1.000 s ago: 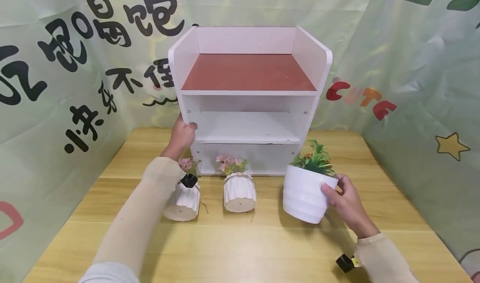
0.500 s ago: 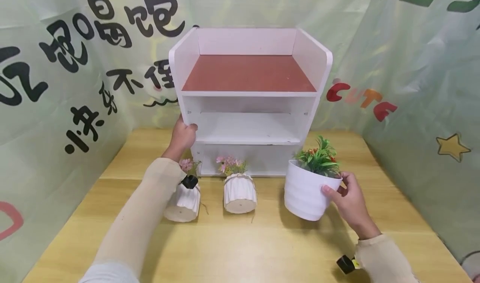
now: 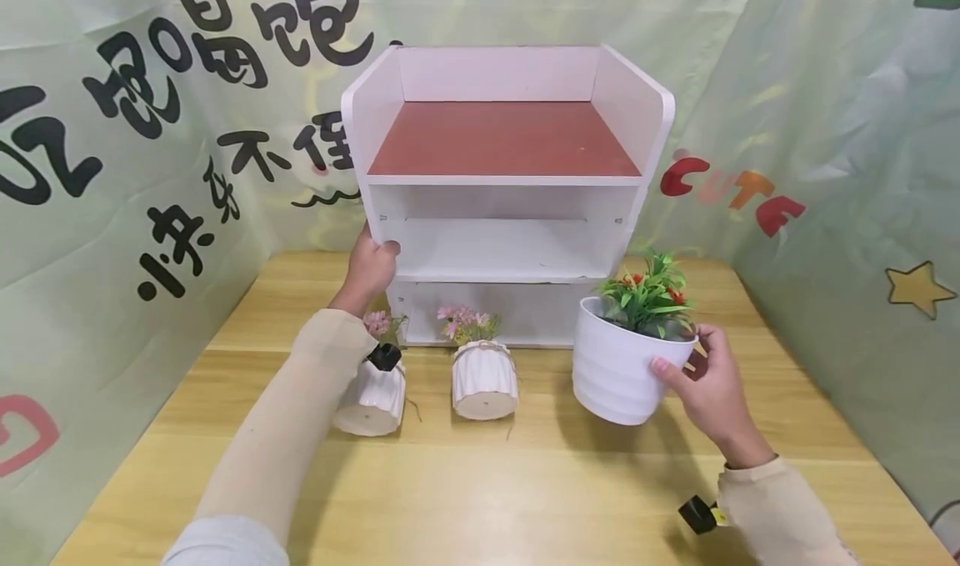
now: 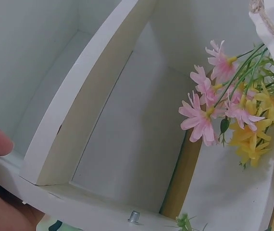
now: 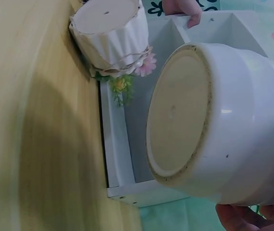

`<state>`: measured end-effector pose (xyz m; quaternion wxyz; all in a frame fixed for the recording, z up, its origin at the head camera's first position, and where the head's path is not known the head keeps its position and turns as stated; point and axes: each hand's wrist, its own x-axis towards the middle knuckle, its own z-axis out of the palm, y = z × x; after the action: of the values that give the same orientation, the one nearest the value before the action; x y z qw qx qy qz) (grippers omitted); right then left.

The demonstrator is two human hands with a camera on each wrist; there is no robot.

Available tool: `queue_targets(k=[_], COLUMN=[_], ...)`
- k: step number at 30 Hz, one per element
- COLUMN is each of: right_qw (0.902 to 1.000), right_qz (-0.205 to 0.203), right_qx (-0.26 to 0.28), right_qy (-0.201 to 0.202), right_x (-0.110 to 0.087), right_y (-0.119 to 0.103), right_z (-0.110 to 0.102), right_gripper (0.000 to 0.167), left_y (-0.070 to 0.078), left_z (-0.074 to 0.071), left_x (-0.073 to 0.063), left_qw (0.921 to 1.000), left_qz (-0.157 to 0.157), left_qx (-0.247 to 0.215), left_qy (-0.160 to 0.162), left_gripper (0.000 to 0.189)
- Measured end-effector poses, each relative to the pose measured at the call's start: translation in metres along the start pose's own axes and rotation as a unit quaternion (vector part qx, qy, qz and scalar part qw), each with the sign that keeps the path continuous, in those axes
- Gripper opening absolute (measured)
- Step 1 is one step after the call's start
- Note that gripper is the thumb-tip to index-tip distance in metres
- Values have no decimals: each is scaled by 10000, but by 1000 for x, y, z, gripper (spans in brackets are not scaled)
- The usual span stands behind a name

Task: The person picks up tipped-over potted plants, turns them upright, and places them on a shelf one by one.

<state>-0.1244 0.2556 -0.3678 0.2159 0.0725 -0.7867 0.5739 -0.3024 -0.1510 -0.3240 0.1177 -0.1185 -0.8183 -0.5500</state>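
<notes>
My right hand (image 3: pixel 712 391) pinches the rim of a white flowerpot (image 3: pixel 626 370), thumb on its outer wall. Green leaves and small red flowers fill the pot, which hangs over the table, slightly tilted; its round base (image 5: pixel 178 115) shows in the right wrist view. My left hand (image 3: pixel 369 267) grips the left side panel of a white shelf unit (image 3: pixel 506 180), the thumb (image 4: pixel 0 139) inside the panel's edge. Two small white pots with pink flowers lie on their sides before the shelf: one in the middle (image 3: pixel 484 387), one at left (image 3: pixel 375 403), partly hidden by my left arm.
The shelf stands at the back of a wooden table (image 3: pixel 480 491), with a brown top board (image 3: pixel 502 139). Patterned cloth (image 3: pixel 847 132) hangs behind and on both sides. A small metal shelf pin (image 4: pixel 134 216) sticks out from the side panel.
The large flowerpot has risen a little and turned more upright in my right hand, showing more of its plant. My left hand keeps its grip on the shelf, and the small pots stay put.
</notes>
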Motion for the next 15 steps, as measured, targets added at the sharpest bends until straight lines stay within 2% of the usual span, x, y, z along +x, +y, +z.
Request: queue_targets(k=[15], right_qw=[9935], right_qz=[-592], right_qx=[961], right_qy=[159], right_x=[8], right_y=[-12], right_z=[2], right_gripper=[49], left_y=[2], left_z=[2], left_x=[1], left_qw=[9998], left_qz=[-162], left_qx=[51], left_qy=[82], left_gripper=[56])
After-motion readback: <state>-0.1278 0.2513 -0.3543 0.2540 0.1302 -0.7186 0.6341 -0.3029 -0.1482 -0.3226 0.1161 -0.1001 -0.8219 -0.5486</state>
